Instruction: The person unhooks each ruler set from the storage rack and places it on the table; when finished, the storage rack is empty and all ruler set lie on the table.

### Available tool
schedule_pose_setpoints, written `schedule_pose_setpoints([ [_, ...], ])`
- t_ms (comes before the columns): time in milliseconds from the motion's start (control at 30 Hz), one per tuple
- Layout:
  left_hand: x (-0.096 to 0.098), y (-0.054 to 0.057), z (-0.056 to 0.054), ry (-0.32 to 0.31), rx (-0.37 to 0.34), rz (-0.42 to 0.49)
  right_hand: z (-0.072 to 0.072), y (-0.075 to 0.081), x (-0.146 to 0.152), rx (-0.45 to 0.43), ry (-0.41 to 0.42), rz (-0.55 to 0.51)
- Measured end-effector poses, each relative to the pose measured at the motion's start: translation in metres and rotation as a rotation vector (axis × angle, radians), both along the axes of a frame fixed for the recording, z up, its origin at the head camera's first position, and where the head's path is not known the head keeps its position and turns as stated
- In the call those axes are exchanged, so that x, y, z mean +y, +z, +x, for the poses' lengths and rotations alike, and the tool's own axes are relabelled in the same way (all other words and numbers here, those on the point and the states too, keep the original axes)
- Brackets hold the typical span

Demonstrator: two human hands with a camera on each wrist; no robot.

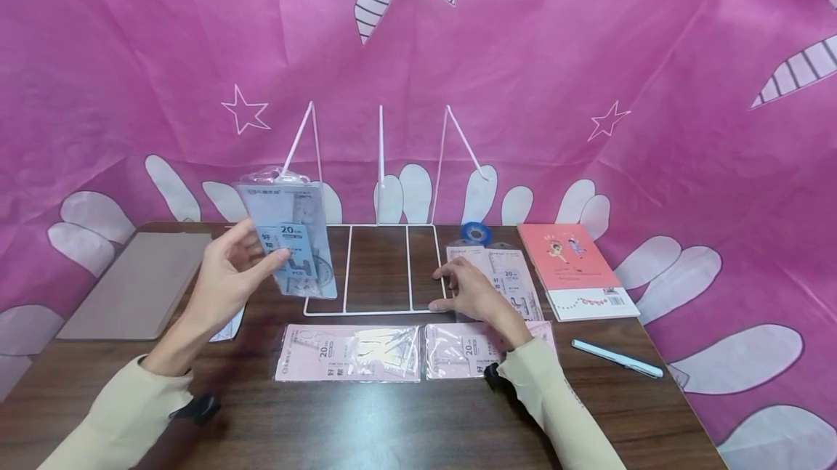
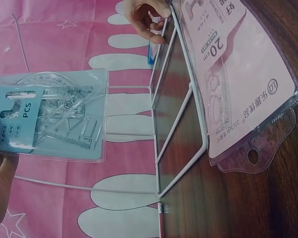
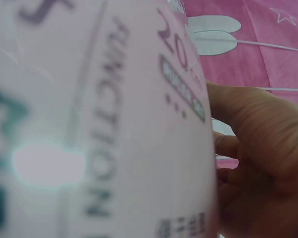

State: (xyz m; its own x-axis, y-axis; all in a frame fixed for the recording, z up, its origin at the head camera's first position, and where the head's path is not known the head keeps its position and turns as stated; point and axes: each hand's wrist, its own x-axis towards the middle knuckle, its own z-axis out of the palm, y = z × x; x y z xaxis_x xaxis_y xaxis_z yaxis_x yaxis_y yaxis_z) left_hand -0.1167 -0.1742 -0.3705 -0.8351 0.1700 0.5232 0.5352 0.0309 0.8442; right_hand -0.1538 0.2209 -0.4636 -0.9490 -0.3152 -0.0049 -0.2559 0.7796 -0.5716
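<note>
My left hand (image 1: 232,266) pinches a blue ruler set in a clear plastic sleeve (image 1: 297,227), thumb in front, raised above the left part of a white wire rack (image 1: 379,312). Through the sleeve a protractor and set square show in the left wrist view, above the blue card (image 2: 20,119). My right hand (image 1: 474,292) is at the rack's right front corner, its thumb and bent forefinger about the wire. Two pink ruler sets, left (image 1: 353,354) and right (image 1: 458,350), lie end to end before the rack. The right wrist view is mostly filled by a blurred pink packet (image 3: 114,124).
More pink ruler sets (image 1: 513,277) lie right of the rack, with a roll of blue tape (image 1: 476,233) behind. Further right are a red and white book (image 1: 575,266) and a light blue pen (image 1: 617,358). A grey-brown folder (image 1: 134,285) lies at the left.
</note>
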Motion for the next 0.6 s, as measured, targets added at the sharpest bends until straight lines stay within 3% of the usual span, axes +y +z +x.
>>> schedule_pose_setpoints([
  [267,-0.005,0.001,0.006,-0.037,0.010,0.027,0.000,0.000,0.001,0.001,0.008,-0.010],
  [433,-0.012,-0.007,0.005,-0.053,0.009,0.052,0.000,-0.002,0.001,0.011,0.019,-0.021],
  [600,-0.020,-0.019,0.006,-0.026,-0.052,0.106,-0.001,-0.003,0.002,0.017,0.022,-0.017],
])
